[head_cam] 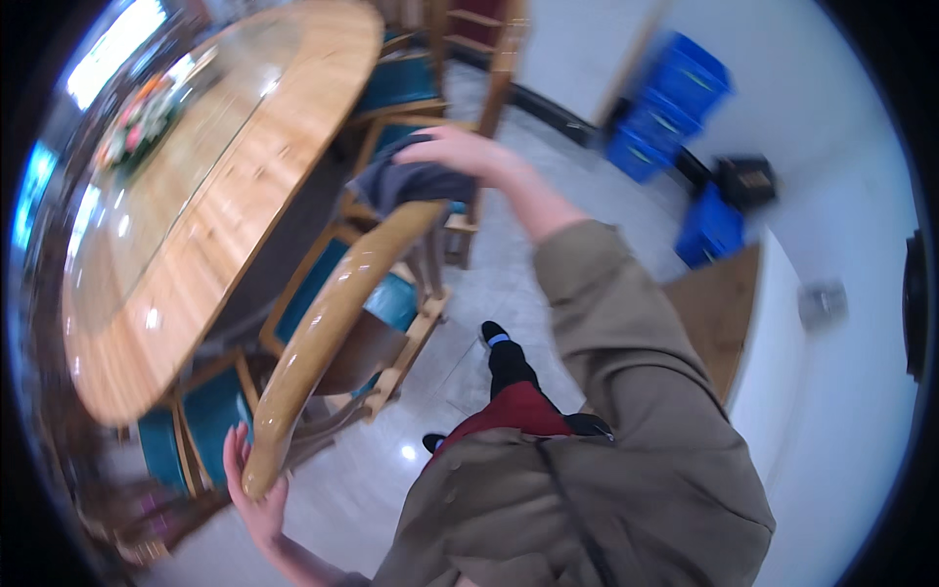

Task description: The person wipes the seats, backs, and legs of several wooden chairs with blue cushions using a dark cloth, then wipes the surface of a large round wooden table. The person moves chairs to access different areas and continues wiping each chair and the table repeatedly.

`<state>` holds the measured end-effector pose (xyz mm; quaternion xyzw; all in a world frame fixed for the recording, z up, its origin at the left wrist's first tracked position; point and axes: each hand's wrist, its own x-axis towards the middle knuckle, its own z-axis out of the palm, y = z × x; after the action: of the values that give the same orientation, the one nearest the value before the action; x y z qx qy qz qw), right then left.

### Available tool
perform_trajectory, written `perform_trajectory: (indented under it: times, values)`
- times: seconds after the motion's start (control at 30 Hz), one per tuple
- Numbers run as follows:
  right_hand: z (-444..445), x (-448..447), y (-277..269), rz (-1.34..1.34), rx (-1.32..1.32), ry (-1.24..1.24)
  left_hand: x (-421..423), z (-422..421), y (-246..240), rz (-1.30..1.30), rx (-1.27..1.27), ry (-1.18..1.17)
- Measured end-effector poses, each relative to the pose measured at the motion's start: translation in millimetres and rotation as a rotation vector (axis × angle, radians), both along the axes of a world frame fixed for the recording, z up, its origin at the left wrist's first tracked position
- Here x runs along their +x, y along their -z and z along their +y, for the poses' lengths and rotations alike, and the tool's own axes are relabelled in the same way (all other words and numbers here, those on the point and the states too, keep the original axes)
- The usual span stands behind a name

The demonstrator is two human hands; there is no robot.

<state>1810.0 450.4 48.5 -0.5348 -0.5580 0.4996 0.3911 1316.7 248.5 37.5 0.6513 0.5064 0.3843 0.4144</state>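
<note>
A wooden chair with a glossy curved top rail (323, 323) stands right before me, seen from behind and above. My right hand (455, 150) presses a dark grey cloth (411, 180) over the rail's far end. At its near end, my left hand (257, 484) is wrapped around the tip of the rail, the fingers on its outer side. Below the rail show the chair's brown back panel (363, 352) and part of a teal seat (392, 301).
A large oval wooden table (242, 198) with a glass centre and a flower arrangement (139, 128) stands at left. Other teal-seated chairs (213, 403) surround it. Stacked blue bins (667, 103), a black box (744, 180) and a wooden-topped cabinet (715, 315) line the white wall at right.
</note>
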Motion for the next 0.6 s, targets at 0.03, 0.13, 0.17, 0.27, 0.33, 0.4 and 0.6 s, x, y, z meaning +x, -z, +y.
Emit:
perform_trajectory:
  times: [0.03,0.13,0.17,0.27,0.33,0.4,0.6]
  values:
    - [7,1,1,0.224,-0.103,-0.122,-2,-6,-8,0.100,0.003,-0.060]
    - [28,30,48,0.353,0.129,-0.393,37,-15,-46,0.169,0.181,-0.138]
    - [25,30,64,0.749,-0.385,-0.318,64,-12,-59,0.188,0.267,-0.165]
    - [31,15,109,0.458,-0.440,-0.264,142,15,-88,0.598,0.254,-0.282]
    - [35,-4,137,0.282,-0.358,-0.412,170,26,-85,0.699,0.247,-0.441]
    - [28,-12,163,0.371,-0.493,-0.390,187,24,-86,0.629,0.252,-0.646]
    - [20,31,208,0.460,-0.717,-0.425,211,1,-59,0.720,0.430,-0.742]
